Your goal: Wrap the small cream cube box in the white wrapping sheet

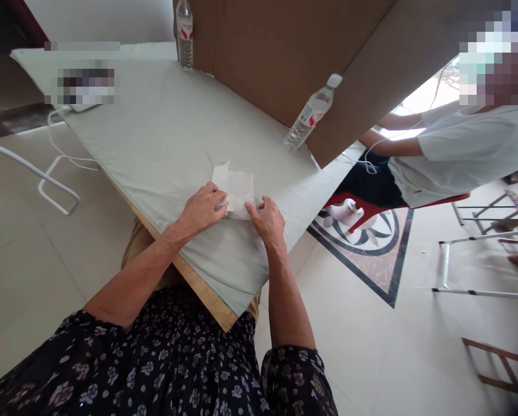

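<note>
A small whitish, partly see-through packet (241,186) lies on the cloth-covered table in front of me. A white paper-like flap (221,172) sticks out at its upper left; whether it is part of the packet I cannot tell. My left hand (203,207) is closed at the packet's lower left, its fingers and thumb pinching a crumpled edge. At the right edge, my right hand (266,219) has its thumb on the packet and its fingers curled, with the index finger bent upward. Both hands rest close to the table surface. Any contents of the packet are too faint to make out.
A tall brown cardboard panel (263,58) stands across the table (146,127). Beside it are an upright water bottle (185,37) and another water bottle (311,115). A blurred object with a white cable (53,130) lies far left. A person in a white shirt (462,144) sits at right.
</note>
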`<act>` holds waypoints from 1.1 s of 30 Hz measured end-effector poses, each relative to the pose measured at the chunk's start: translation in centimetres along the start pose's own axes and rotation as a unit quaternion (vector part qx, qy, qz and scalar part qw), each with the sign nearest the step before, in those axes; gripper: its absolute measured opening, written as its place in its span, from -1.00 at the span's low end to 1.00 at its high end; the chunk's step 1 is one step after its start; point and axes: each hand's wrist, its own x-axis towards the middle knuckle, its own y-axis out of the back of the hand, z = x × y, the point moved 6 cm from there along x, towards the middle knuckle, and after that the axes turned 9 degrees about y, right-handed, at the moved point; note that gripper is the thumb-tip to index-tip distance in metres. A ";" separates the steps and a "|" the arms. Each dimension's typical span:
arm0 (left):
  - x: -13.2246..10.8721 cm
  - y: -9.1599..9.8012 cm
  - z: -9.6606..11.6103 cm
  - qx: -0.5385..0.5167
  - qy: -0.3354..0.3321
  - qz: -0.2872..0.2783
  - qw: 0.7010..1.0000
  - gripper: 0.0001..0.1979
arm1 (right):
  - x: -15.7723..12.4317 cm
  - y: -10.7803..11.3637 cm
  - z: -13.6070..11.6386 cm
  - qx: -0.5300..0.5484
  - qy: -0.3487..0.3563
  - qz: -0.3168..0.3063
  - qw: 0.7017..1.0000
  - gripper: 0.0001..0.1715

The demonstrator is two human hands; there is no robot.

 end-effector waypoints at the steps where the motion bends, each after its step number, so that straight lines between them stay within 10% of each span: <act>1: 0.1 0.0 0.1 0.006 -0.001 -0.002 1.000 -0.76 | 0.0 0.0 -0.2 -0.009 -0.002 -0.020 1.000 -0.34; 10: 0.0 0.0 0.4 0.031 0.002 -0.019 0.999 -0.76 | 1.1 -0.3 0.3 0.088 -0.005 -0.058 0.994 -0.56; 21: 0.0 0.0 0.1 0.009 0.014 -0.029 0.999 -0.75 | -1.2 0.1 1.2 0.145 -0.037 -0.078 0.986 -0.35; 33: 0.1 -0.1 0.0 0.001 0.023 -0.030 0.999 -0.77 | 0.4 -2.7 1.4 0.300 0.031 0.100 0.948 -0.04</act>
